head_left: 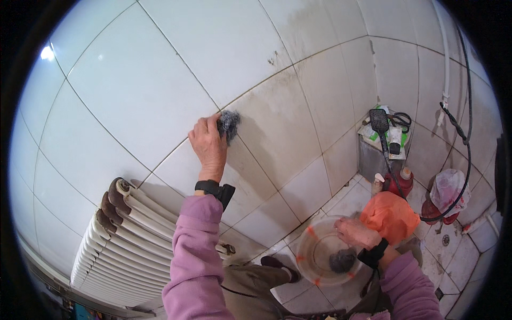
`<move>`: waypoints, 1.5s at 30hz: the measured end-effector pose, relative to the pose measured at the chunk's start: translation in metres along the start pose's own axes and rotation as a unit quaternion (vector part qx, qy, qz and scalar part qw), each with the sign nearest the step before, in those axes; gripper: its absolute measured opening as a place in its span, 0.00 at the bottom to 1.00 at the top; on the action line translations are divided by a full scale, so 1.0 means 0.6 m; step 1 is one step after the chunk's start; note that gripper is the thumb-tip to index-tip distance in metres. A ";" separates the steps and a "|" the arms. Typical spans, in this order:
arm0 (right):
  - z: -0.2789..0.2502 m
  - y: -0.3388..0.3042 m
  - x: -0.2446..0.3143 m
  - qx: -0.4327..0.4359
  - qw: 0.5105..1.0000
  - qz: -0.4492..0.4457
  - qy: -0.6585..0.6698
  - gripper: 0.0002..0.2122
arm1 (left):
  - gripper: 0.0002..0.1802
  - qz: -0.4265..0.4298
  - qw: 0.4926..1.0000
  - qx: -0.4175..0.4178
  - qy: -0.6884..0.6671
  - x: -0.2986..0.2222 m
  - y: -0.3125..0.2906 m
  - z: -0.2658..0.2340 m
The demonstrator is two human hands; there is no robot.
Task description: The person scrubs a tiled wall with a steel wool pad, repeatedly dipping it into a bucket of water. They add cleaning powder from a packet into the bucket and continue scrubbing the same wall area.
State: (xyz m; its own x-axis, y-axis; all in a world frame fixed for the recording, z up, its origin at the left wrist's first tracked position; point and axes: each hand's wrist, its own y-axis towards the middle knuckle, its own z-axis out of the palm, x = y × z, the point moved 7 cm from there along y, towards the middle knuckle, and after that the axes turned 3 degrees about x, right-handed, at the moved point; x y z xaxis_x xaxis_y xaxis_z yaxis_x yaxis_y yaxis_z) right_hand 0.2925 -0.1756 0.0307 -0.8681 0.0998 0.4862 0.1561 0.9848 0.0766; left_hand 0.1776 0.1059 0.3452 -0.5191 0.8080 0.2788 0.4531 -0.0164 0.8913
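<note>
My left hand (209, 145) is closed around a dark grey scouring pad (229, 127) and presses it to the white wall tiles (272, 125), near a grout joint. Brownish grime shows on the tiles to the right of the pad. Lower right, my right hand (356, 233) grips the far right rim of a translucent plastic basin (305, 250) with orange marks. A second dark grey wad (342, 261), soft-looking, lies inside the basin. Part of my right hand's grip is hidden from this view.
A white ribbed radiator (133, 240) stands below my left arm. An orange plastic bag (389, 216) sits beside the basin. In the corner are a red bottle (401, 184) and a small stand (368, 160) holding a black brush (379, 121) and scissors (401, 121). A black hose (465, 138) hangs at right.
</note>
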 end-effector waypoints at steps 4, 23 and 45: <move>-0.005 0.002 0.000 0.001 1.000 0.007 0.005 0.09 | 0.15 0.077 0.993 0.089 -0.001 -0.047 -0.075 0.039; 0.000 0.003 -0.008 -0.003 1.000 0.016 0.004 0.09 | 0.14 0.141 0.965 0.220 -0.012 -0.087 -0.231 0.066; 0.011 0.007 -0.011 0.051 0.998 0.045 0.009 0.10 | 0.12 0.047 0.995 0.086 -0.005 -0.044 -0.158 0.047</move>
State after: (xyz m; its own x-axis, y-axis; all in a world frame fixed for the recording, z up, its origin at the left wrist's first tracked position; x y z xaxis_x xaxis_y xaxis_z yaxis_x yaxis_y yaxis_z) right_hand 0.2962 -0.1711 0.0221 -0.8441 0.1867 0.5027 0.1838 0.9814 -0.0559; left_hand 0.1687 0.1027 0.2433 -0.4610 0.8139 0.3536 0.6167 0.0073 0.7872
